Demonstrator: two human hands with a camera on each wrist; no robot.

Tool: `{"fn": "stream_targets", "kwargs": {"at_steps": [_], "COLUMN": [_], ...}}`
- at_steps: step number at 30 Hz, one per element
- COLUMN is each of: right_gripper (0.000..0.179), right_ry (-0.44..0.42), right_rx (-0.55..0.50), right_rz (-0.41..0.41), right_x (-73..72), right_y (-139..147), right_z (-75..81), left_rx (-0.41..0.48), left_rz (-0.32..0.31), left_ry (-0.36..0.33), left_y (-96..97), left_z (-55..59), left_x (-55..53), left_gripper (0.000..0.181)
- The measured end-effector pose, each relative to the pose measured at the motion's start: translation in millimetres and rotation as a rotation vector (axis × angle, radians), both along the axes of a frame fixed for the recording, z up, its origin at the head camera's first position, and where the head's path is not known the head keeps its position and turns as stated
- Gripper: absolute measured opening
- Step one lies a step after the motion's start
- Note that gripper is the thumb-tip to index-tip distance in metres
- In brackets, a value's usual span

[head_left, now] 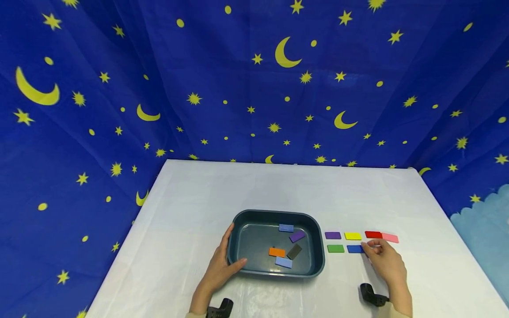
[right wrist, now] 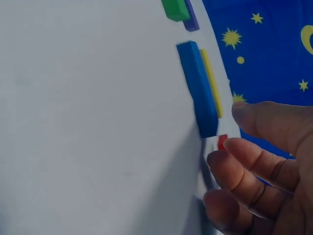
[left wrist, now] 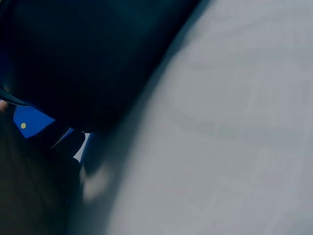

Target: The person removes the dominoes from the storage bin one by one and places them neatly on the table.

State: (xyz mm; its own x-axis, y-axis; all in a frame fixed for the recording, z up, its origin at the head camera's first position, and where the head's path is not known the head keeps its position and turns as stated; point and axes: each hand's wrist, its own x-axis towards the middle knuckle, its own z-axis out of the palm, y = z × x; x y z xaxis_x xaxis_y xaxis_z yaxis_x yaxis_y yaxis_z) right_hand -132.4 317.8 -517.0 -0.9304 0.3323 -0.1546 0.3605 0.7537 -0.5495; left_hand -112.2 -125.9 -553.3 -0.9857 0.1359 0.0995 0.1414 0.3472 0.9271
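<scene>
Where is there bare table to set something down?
Bare: the white table between bin and starry curtain, and left of the left hand. Crowded: right of the bin, where coloured blocks lie by the right hand.

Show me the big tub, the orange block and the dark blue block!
Big tub (head_left: 254,240): head view, bare floor inside.
Orange block (head_left: 277,252): head view, middle of its top.
Dark blue block (right wrist: 197,90): right wrist view, middle of a long side.

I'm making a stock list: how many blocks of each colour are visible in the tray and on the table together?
Light blue blocks: 2
Purple blocks: 2
Orange block: 1
Dark grey block: 1
Yellow block: 1
Red block: 1
Pink block: 1
Green block: 1
Blue block: 1
Total visible: 11
</scene>
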Motion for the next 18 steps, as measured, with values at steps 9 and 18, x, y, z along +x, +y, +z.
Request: {"fn": "stream_targets", "kwargs": {"at_steps": [9, 18], "right_gripper": [0.036, 0.032], "right_ry": [0.150, 0.313], "right_rx": [0.086, 0.084], "right_rz": [0.100, 0.227], "right_x": [-7.5, -42.8], "right_y": [1.7, -41.4], "right_z": [24.0, 58.0], "left_rx": [0.010, 0.002], "left_rz": [-0.006, 0.001], "left_ry": [0.004, 0.013], "left_y": [3.1, 2.4], "left_z": [-0.5, 2.1], "left_x": [-0.6, 0.1], "left_gripper": [0.093, 0.093]}}
